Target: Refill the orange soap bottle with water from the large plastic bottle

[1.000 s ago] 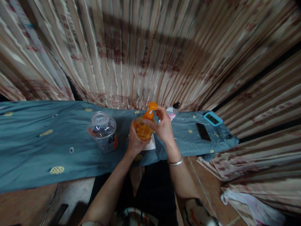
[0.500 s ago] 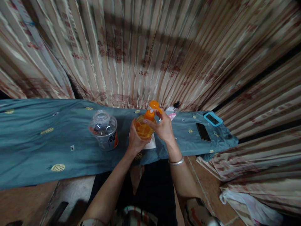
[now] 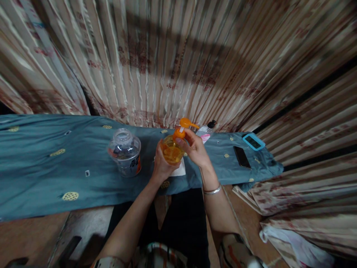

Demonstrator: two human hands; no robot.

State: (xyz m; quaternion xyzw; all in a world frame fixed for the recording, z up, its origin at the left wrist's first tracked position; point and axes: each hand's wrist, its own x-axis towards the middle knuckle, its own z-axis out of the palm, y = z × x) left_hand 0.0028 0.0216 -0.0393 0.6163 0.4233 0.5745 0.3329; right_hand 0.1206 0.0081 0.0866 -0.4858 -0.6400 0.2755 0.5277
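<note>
A clear pump bottle (image 3: 172, 152) with amber liquid is tilted in front of me, above the cloth-covered table. Around its left side and base my left hand (image 3: 162, 163) is wrapped. My right hand (image 3: 196, 150) grips the collar of the orange pump head (image 3: 184, 125) with thumb and fingers; the spout points right. Beneath the bottle lies a white sheet (image 3: 180, 170), partly hidden. To the left stands a clear plastic tub (image 3: 125, 154) with a narrow neck and dark and orange print.
A blue-green cloth with pineapple prints (image 3: 36, 167) covers the table. Behind my right hand lies a clear bottle with a black top (image 3: 210, 125). Farther right are a black phone (image 3: 241, 157) and a blue-framed device (image 3: 253, 142). Pleated curtains (image 3: 167, 56) hang along the back and right.
The orange spout has turned from pointing toward me to pointing right. My right hand has shifted slightly right with its fingers around the collar. My left hand keeps its hold on the bottle.
</note>
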